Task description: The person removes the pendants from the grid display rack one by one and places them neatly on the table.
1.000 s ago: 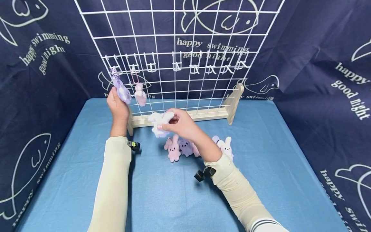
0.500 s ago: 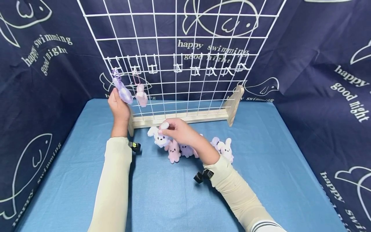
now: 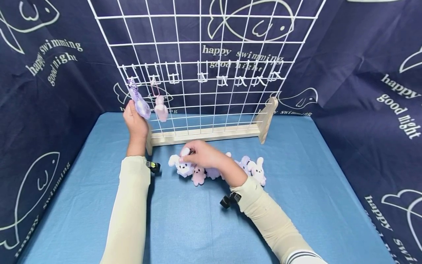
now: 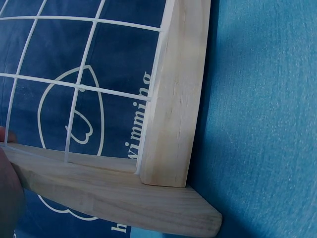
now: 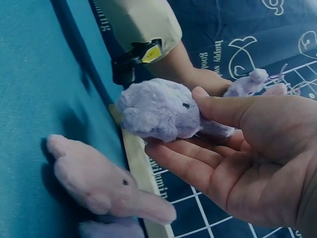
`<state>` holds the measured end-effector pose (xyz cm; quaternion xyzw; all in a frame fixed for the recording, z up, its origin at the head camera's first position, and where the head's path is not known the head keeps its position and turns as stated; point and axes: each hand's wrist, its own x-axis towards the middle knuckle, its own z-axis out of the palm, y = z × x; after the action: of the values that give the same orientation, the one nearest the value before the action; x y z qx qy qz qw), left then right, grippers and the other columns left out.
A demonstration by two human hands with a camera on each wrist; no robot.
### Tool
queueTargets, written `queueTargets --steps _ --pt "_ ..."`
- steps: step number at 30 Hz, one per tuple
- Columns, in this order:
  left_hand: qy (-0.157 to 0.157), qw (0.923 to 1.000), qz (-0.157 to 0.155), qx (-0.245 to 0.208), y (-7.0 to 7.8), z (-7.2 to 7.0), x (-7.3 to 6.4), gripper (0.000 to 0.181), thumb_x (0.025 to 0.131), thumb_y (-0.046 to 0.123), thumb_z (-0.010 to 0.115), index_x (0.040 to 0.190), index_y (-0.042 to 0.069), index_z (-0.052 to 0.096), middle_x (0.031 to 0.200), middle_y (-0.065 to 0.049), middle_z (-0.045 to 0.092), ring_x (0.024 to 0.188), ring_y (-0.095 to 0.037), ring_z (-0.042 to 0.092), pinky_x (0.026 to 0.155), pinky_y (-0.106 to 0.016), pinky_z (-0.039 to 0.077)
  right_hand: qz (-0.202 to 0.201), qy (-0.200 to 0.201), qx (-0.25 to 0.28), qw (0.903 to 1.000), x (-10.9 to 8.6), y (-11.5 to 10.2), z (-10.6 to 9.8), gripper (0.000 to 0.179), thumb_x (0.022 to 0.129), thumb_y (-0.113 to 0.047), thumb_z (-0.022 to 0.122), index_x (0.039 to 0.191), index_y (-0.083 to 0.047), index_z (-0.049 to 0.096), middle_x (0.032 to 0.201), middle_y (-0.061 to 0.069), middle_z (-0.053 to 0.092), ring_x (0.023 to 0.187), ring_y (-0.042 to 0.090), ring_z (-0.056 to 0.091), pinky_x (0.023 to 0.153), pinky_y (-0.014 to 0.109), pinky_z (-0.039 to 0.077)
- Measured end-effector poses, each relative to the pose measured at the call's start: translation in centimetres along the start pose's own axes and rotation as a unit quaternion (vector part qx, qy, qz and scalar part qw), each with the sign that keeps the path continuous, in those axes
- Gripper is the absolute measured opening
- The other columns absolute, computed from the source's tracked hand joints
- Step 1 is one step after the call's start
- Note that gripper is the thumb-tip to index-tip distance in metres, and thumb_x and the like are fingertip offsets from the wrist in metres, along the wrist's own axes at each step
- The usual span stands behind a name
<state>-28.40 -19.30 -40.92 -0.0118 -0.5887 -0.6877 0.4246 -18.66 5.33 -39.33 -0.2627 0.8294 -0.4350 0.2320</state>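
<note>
At the left end of the white grid rack [image 3: 201, 44], my left hand [image 3: 136, 123] grips the wooden upright [image 4: 114, 198], most of its fingers hidden. A purple plush bunny keychain [image 3: 141, 107] hangs from a hook just in front of this hand. My right hand [image 3: 204, 156] pinches a pale lilac plush bunny [image 5: 161, 109] by its ear, thumb on one side and fingers on the other. It is low over the blue cloth, beside a pink plush bunny [image 3: 199, 176]. In the head view I cannot tell whether it touches the cloth.
A pink plush keychain [image 3: 161, 109] hangs on a hook near the left end. More white hooks [image 3: 222, 80] run along the rack. Several plush bunnies lie on the cloth, including a white one [image 3: 258, 172] at right. The wooden base bar [image 3: 204, 135] stands behind them.
My right hand has brought the lilac bunny down and toward me, from before the base bar to beside the pink bunny. My left hand stays in place.
</note>
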Motion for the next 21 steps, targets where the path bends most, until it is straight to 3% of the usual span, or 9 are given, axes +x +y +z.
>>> queueTargets --steps 6,21 --pt "0.002 1.0 -0.003 -0.002 -0.2 0.1 0.1 0.045 0.112 0.006 0.035 0.083 0.023 0.066 0.072 0.015 0.063 0.067 0.0 0.057 0.068 -0.017 0.046 0.003 -0.032 -0.007 0.9995 0.6 0.9 0.6 0.014 0.1 -0.02 0.074 0.105 -0.007 0.072 0.079 -0.002 0.069 0.068 0.007 0.064 0.062 0.021 0.054" --pt "-0.004 0.9999 0.004 0.013 0.0 -0.1 0.1 0.043 0.111 0.007 0.038 0.084 0.023 0.066 0.073 0.014 0.064 0.068 -0.002 0.057 0.07 -0.019 0.047 -0.019 -0.048 -0.058 0.997 1.2 1.8 1.6 0.013 0.097 -0.021 0.078 0.097 -0.009 0.074 0.076 -0.003 0.067 0.066 0.004 0.057 0.063 0.019 0.049"
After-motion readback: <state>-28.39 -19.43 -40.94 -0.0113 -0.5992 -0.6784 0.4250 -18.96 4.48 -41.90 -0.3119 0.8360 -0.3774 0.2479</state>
